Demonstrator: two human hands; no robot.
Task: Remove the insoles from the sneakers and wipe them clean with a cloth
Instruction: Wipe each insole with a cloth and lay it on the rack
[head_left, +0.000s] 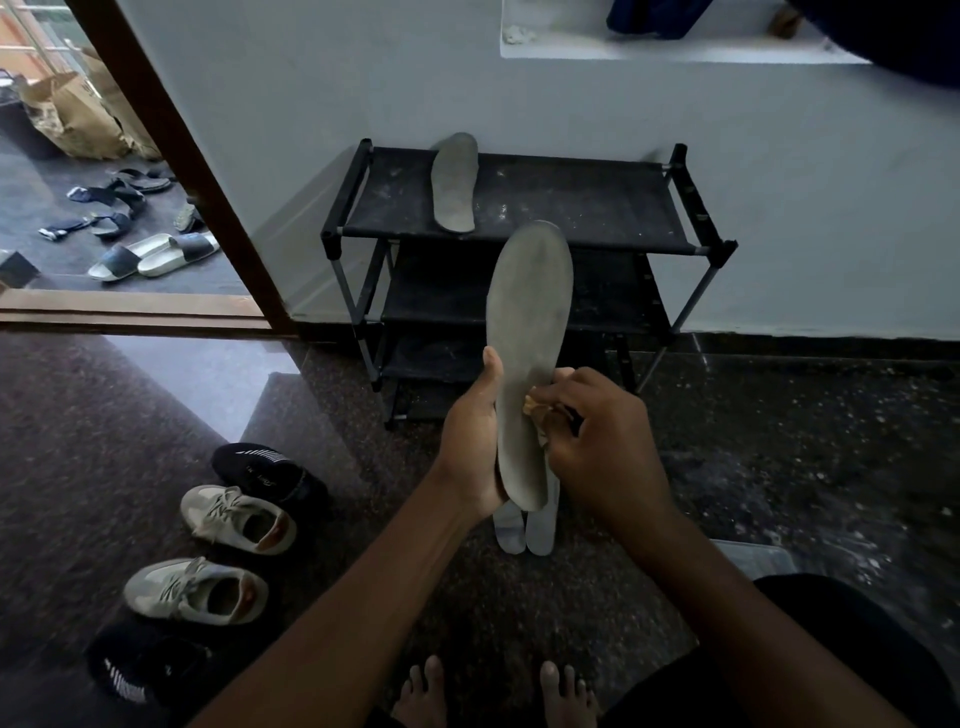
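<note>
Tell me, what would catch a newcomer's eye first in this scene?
First, the long grey insole held upright in the middle: the left hand grips its lower edge while the right hand holds a small cloth against it. Behind, a second insole lies on the top shelf of a black shoe rack by the wall. On the floor at the left stand two pale sneakers.

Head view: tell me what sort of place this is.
Probably a home entryway: a black shoe rack against the wall, sneakers on the floor, sandals scattered beyond the doorway.
</note>
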